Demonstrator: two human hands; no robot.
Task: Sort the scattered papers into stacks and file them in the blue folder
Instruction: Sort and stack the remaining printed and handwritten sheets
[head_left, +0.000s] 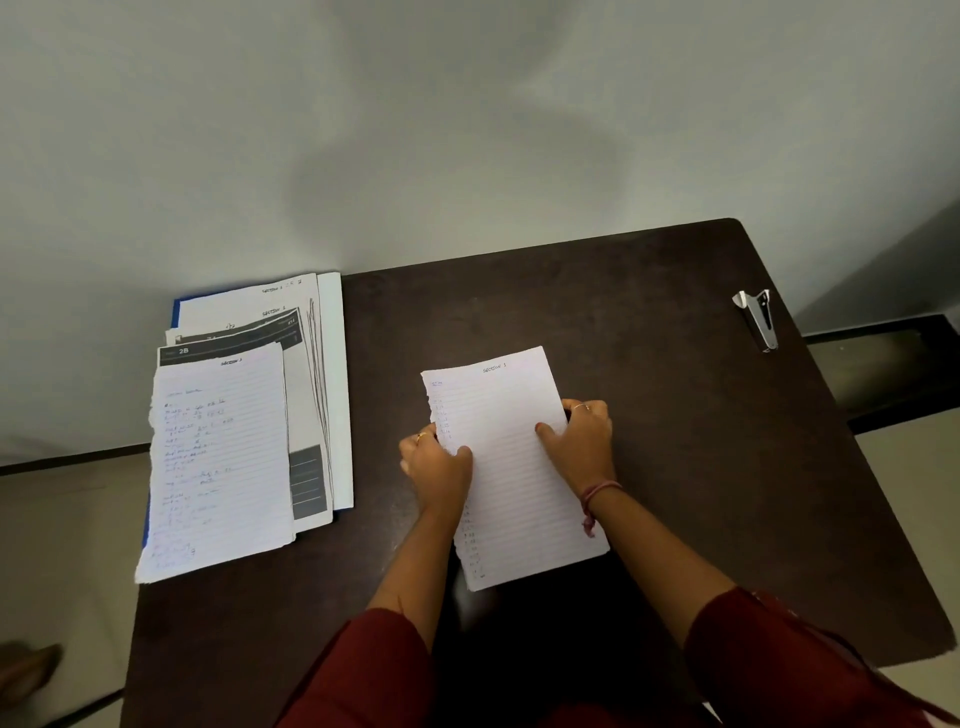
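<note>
A lined sheet headed "Section 1" (511, 467) lies on the dark table in front of me, possibly atop a thin stack. My left hand (439, 465) grips its torn left edge, thumb on top. My right hand (582, 441) grips the right edge, thumb pressed on the page. At the table's left lies a pile of papers (223, 457), a handwritten lined sheet on top and printed pages beneath. Under that pile only thin strips of the blue folder (176, 312) show along the left edge.
A metal staple remover (759, 319) lies near the far right corner of the dark brown table (675, 415). The pile on the left overhangs the table's left edge. A pale wall stands behind the table, with floor on either side.
</note>
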